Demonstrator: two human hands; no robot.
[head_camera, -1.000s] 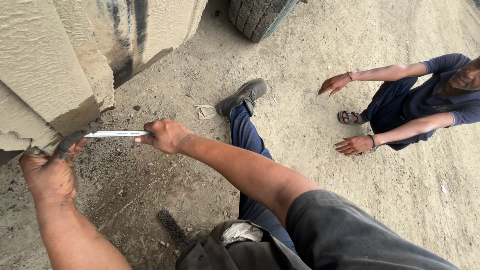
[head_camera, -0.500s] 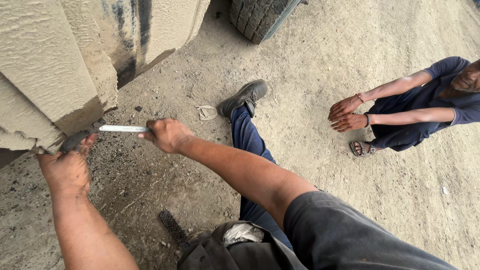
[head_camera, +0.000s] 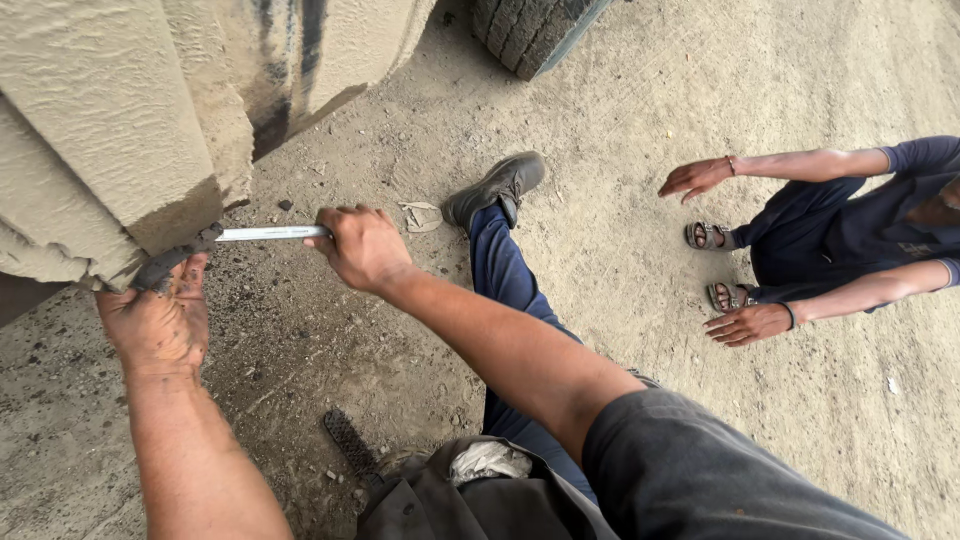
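Silvery steel, a slim straight bar of a tool (head_camera: 270, 233), sits clenched in the right hand (head_camera: 362, 248) at centre-left of the frame, fist wrapped round its near end. Its long axis runs almost level across the picture, pointing left from that fist toward the bottom edge of the big, mud-caked, tan vehicle body (head_camera: 110, 130) that fills the upper left. The far tip disappears just where the grimy left hand (head_camera: 158, 318) reaches up, fingers curled round something dark at the lower lip of that body (what exactly it grips is hidden by dirt and shadow, though the hand is plainly clamped, not loose). So the left hand is at the working end of the bar and the right hand at the handle end, with the shaft bare between them.

Below the right forearm a leg in blue trousers stretches out to a worn dark shoe (head_camera: 497, 186) on the dusty ground (head_camera: 620, 90). A black ridged tyre (head_camera: 530, 30) shows at the top centre. At the right edge another person in dark blue squats in sandals, one hand (head_camera: 692, 178) held out and the other hand (head_camera: 745, 324) lower, well apart from the tool
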